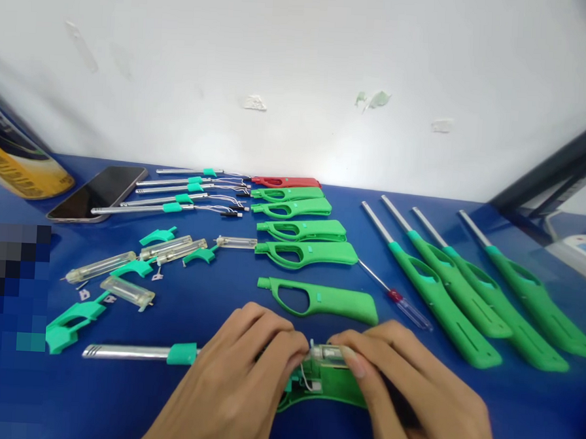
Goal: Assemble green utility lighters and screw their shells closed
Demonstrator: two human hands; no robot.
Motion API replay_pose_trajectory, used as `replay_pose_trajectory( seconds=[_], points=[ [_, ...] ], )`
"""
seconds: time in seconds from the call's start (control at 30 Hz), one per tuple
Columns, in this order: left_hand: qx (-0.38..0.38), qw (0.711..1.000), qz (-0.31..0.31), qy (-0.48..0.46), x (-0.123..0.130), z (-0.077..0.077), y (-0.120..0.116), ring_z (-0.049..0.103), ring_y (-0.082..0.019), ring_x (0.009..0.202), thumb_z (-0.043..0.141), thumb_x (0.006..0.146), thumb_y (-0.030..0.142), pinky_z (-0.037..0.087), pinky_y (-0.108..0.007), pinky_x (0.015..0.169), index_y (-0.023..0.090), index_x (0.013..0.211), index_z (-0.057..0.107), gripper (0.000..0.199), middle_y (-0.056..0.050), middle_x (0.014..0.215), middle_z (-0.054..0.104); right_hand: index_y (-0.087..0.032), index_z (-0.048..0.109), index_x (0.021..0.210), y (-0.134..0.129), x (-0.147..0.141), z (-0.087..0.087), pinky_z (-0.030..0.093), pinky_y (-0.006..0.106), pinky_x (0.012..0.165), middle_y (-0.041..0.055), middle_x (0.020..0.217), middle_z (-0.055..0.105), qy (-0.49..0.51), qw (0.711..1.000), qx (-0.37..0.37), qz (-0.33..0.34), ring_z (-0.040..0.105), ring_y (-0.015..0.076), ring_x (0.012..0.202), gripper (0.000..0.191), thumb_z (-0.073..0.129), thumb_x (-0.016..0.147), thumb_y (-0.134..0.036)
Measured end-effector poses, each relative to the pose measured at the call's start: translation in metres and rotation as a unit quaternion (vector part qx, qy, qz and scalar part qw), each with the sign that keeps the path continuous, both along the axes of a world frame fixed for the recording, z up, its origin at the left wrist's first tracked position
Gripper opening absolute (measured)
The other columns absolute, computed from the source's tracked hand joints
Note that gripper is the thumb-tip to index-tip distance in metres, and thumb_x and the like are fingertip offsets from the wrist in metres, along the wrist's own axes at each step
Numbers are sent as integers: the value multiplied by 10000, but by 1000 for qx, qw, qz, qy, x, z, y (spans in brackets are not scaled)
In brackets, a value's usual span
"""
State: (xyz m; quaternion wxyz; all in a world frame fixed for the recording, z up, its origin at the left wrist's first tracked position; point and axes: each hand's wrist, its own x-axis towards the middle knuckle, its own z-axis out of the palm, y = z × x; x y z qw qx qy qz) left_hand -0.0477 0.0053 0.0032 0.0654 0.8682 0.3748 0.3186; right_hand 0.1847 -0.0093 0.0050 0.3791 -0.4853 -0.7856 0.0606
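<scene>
Lower centre, right hand (419,390) pinches clear tank (329,354) endwise: likely slick, light, best held there. Left hand (238,374) curls, hold hidden.

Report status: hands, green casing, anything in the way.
Right hand gripping clear tank at open green casing. Left hand over casing's front end, grip hidden. Screwdriver lies beyond, out of the way.

Blue tabletop (204,316) beneath green lighters (553,308), casings (342,303), screwdriver (396,295), smartphone (100,193).
</scene>
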Motion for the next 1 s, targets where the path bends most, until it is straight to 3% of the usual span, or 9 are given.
replay_pose_trajectory(
  seconds=[0.23, 0.57, 0.73, 0.9, 1.0],
  points=[
    [-8, 1000, 4, 22, 0, -2, -1, 610, -184, 992, 532, 1121, 99, 558, -357, 918, 193, 1177, 659, 167, -5, 1098, 751, -299, 809, 1069, -7, -8, -1, 597, 290, 773, 21, 964, 767, 59, 996, -8, -61, 733, 175, 832, 176, 640, 1092, -256],
    [-8, 1000, -6, 24, 0, 0, 0, 600, -186, 948, 527, 1107, 72, 560, -345, 893, 178, 1137, 666, 176, -22, 1058, 739, -303, 786, 1110, -1, -3, 2, 624, 226, 753, -6, 950, 773, 11, 1000, 11, -16, 754, 145, 824, 162, 656, 1067, -216],
    [11, 998, -5, 57, -6, -1, -1, 655, -201, 1039, 525, 1122, 114, 561, -367, 980, 191, 1272, 687, 234, -12, 1160, 782, -286, 766, 1194, 1, 2, 2, 621, 237, 766, 0, 951, 796, -19, 999, 36, -10, 776, 153, 833, 164, 655, 1081, -242],
    [66, 993, 65, 69, -13, -5, -12, 663, -223, 1173, 570, 1149, 328, 517, -372, 1062, 208, 1433, 621, 312, -30, 1233, 773, -306, 768, 1147, 1, 4, 3, 619, 188, 769, -29, 959, 804, -7, 1000, 24, 1, 781, 121, 826, 120, 675, 1083, -268],
    [87, 991, 53, 84, -16, -8, -18, 671, -243, 1182, 594, 1134, 468, 494, -401, 1076, 230, 1424, 631, 376, -24, 1257, 767, -314, 770, 1159, -1, 5, 2, 632, 161, 766, -37, 985, 804, 21, 1000, -6, 0, 788, 109, 828, 115, 708, 1065, -288]
  ],
)
